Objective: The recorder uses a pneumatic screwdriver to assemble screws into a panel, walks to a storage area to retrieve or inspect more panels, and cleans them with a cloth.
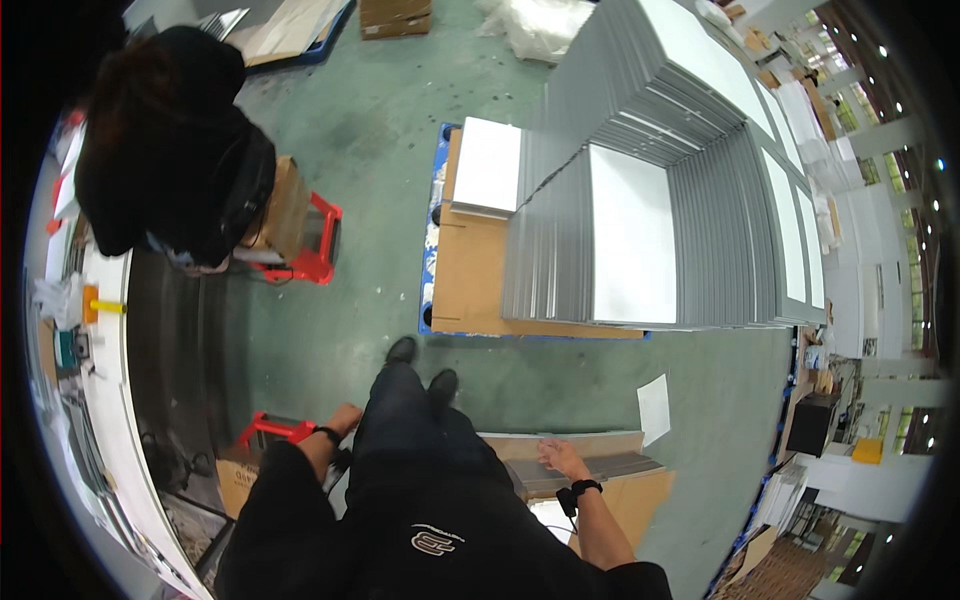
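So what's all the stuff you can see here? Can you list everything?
Tall stacks of grey-edged white flat panels: several, on a pallet ahead.
Brown cardboard sheet: one, under the stacks, over a blue pallet edge.
Small white panel pile: one, at the stacks' left.
Low stack of grey panels: one, on cardboard beside the right hand.
Loose white paper sheet: one, on the green floor.
Red hand carts: two, one up left, one by the left hand.
Other person in black: one, upper left.
Long white table: one, far left.
Left hand: by the near cart's red frame.
Right hand: flat on the low stack.
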Demonstrator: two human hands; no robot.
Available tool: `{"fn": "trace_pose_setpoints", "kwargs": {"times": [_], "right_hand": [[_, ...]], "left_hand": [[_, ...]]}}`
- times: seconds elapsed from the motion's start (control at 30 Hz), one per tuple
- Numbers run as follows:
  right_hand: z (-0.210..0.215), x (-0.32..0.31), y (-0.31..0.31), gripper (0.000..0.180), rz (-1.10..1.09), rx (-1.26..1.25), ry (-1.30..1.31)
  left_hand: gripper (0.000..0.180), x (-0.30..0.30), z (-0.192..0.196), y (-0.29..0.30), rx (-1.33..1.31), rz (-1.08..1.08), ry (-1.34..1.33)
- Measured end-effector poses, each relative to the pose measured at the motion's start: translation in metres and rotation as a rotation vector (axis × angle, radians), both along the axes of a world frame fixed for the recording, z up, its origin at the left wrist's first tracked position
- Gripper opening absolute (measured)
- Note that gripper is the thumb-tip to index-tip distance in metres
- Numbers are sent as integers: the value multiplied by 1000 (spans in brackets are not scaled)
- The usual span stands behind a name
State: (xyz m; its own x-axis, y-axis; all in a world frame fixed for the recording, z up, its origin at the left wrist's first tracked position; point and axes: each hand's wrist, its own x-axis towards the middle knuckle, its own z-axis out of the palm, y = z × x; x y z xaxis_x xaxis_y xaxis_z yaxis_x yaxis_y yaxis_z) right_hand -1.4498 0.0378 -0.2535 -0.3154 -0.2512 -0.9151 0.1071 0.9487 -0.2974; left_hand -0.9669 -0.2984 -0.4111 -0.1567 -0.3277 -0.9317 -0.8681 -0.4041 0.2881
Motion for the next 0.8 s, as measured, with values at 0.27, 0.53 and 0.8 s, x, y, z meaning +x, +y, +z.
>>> {"fn": "trace_pose_setpoints", "kwargs": {"times": [0.27, 0.53, 0.8], "right_hand": [[15, 31, -90, 46, 286, -112, -3], [17, 230, -320, 51, 719, -208, -102], [28, 509, -484, 48, 1309, -466, -201]], "left_hand": [[37, 150, 6, 156, -404, -140, 186], [38, 244, 15, 272, -215, 816, 83], [37, 317, 55, 282, -591, 1316, -16]]}}
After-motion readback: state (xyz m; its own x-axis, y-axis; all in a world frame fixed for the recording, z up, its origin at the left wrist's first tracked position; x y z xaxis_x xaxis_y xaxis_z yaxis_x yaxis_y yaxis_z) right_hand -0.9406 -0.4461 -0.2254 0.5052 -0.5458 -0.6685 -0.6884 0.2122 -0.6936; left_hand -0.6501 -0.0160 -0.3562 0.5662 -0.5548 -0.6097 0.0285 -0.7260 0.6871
